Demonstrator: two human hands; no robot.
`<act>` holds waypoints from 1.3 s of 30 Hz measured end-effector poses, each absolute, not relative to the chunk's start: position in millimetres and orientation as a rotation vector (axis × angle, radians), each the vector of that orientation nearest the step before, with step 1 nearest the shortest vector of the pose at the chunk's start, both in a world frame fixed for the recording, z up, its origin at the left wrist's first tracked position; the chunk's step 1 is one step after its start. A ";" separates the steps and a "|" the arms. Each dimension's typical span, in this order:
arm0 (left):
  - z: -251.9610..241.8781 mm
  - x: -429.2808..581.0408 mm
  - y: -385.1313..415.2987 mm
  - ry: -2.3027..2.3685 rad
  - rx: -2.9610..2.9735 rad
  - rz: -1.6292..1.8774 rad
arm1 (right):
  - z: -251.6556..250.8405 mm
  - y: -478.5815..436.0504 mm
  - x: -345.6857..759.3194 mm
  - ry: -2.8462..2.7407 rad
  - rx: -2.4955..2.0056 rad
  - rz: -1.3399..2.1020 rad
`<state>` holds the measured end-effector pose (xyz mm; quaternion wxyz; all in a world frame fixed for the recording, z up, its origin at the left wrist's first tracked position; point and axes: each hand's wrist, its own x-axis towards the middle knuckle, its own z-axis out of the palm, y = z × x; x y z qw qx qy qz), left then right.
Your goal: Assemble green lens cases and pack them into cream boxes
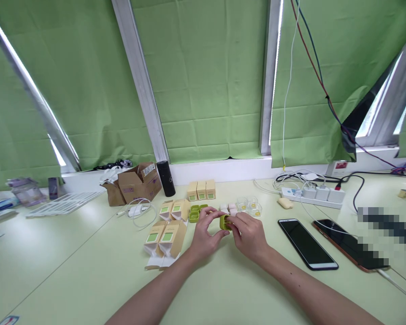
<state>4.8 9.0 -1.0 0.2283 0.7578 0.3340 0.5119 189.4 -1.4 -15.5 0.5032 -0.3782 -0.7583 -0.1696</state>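
Note:
Between thumb and fingers, my left hand (205,237) grips a small olive-green square case (223,221) above the table. My right hand (251,234) has its fingertips pinched at the case's right side; whether they hold something inside it is hidden. Several similar green cases (194,216) stand just behind my left hand, partly covered by it. Beyond my fingers sit small pale pink pieces (230,207) and clear plastic containers (248,206) with yellow spots. To the left are several tan cartons with green labels (168,237), the front ones with their white flaps unfolded.
Tan boxes (201,190) stand at the back near a black cylinder (165,178) and an open cardboard box (138,183). A white charger cable (138,211) lies left. Two phones (307,243) and a power strip (311,196) with cables are right.

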 end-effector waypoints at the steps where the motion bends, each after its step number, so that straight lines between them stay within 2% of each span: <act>1: -0.8 5.0 9.0 0.923 2.085 1.410 | -15.3 -1.5 189.4 -1.833 -0.914 -0.413; 25: -6.7 5.7 11.7 0.921 2.082 1.412 | -20.7 2.1 189.6 -1.897 -0.900 -0.330; 39: -1.8 5.6 10.6 0.929 2.033 1.418 | -21.0 4.7 197.2 -1.894 -0.824 -0.422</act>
